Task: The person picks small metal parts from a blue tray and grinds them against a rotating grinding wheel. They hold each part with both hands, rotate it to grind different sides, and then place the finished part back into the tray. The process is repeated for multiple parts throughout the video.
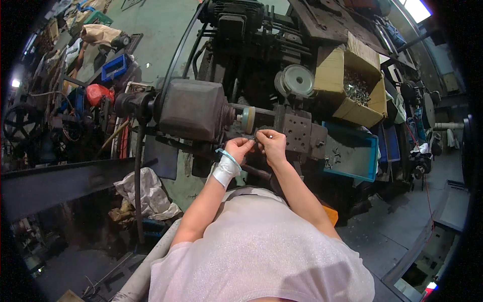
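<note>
My left hand (237,150), with a white wrap (226,170) and a light blue band at the wrist, is closed in a pinch just below the wheel. What its fingertips hold is too small to make out. Close beside it, my right hand (273,146) is closed around a small metal piece (270,136) whose bright end shows above the fingers. Both sets of fingertips nearly meet in front of a pale-rimmed grinding wheel (248,120) on the spindle of a dark machine head (193,109). Right of my right hand stands a metal block with holes (298,132).
An open cardboard box (352,111) holds many small metal parts at the right. Below it, a blue-rimmed tray (373,157) has several small pieces at its left side. A round metal disc (298,80) sits behind the block. A dark upright pole (138,186) stands at my left.
</note>
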The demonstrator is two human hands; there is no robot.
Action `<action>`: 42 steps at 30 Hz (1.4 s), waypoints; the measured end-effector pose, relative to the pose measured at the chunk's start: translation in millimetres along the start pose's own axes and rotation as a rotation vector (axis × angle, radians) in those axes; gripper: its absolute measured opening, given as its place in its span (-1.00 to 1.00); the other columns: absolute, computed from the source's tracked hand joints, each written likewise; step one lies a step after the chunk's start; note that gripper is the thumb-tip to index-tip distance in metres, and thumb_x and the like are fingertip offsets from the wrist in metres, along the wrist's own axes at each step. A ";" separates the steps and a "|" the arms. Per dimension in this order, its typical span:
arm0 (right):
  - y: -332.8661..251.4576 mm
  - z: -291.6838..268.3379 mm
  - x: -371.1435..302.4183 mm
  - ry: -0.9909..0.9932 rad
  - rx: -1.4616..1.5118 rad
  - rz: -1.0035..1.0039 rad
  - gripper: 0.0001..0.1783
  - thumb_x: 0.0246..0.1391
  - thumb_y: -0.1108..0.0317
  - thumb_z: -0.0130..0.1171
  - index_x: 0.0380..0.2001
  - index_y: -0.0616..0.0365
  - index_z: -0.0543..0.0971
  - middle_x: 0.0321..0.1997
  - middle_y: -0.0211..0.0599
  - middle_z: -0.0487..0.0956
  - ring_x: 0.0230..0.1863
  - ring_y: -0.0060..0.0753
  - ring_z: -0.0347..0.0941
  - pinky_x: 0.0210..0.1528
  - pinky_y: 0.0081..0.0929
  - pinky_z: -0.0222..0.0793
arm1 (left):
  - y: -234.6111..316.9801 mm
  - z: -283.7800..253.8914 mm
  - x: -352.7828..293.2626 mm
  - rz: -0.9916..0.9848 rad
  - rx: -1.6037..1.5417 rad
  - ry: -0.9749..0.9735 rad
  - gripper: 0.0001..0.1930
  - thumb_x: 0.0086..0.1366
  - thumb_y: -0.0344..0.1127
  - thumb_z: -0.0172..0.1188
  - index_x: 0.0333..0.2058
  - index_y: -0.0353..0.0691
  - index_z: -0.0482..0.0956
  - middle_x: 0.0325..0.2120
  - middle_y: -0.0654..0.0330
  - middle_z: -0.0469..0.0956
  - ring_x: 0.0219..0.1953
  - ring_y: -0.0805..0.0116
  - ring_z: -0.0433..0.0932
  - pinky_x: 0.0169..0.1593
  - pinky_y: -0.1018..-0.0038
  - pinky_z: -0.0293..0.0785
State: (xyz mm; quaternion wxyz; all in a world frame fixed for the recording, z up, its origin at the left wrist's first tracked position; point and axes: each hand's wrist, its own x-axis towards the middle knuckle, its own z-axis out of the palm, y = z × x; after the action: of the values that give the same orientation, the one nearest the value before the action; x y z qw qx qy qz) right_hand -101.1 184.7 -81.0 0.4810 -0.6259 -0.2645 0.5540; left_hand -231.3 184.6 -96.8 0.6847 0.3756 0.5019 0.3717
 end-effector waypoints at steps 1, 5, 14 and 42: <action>0.1 1.3 2.9 0.013 -0.011 -0.028 -0.83 -0.16 0.43 0.18 -0.48 0.34 0.55 -0.68 -0.43 0.45 -0.71 -0.71 0.28 -0.71 -0.72 0.13 | 6.3 2.2 0.8 0.002 0.036 0.029 -0.78 0.08 -0.28 0.17 -0.57 -0.34 0.50 -0.64 0.31 0.46 -0.58 0.57 0.37 -0.46 0.63 0.28; 2.7 7.7 13.8 0.046 -0.093 -0.084 -0.84 -0.16 0.45 0.17 -0.50 0.37 0.55 -0.67 -0.39 0.47 -0.70 -0.65 0.31 -0.68 -0.67 0.17 | 1.5 4.7 7.3 0.029 0.063 0.118 -0.80 0.07 -0.33 0.16 -0.60 -0.36 0.50 -0.67 0.28 0.46 -0.60 0.56 0.34 -0.49 0.61 0.25; 12.8 11.9 19.4 0.098 -0.088 -0.119 -0.87 -0.17 0.47 0.17 -0.52 0.35 0.57 -0.65 -0.41 0.49 -0.66 -0.70 0.29 -0.64 -0.68 0.17 | -6.8 5.5 12.9 0.030 0.068 0.170 -0.82 0.07 -0.35 0.14 -0.58 -0.37 0.51 -0.66 0.27 0.48 -0.59 0.55 0.37 -0.47 0.61 0.27; -13.2 -1.7 -50.0 -0.366 -0.240 -0.241 -0.75 -0.15 0.38 0.18 -0.39 0.35 0.51 -0.42 -0.30 0.53 -0.46 -0.56 0.41 -0.43 -0.57 0.35 | 14.9 8.3 -24.9 -0.305 -0.451 0.000 -0.57 0.29 -0.04 -0.22 -0.33 -0.33 0.45 -0.52 0.19 0.47 -0.55 0.45 0.41 -0.64 0.52 0.32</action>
State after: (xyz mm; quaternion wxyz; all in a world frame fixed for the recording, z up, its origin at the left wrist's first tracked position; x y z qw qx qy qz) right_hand -109.2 146.2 -47.4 0.4101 -0.5317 -0.4839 0.5613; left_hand -230.8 167.9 -71.7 0.7992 0.1335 0.4573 0.3666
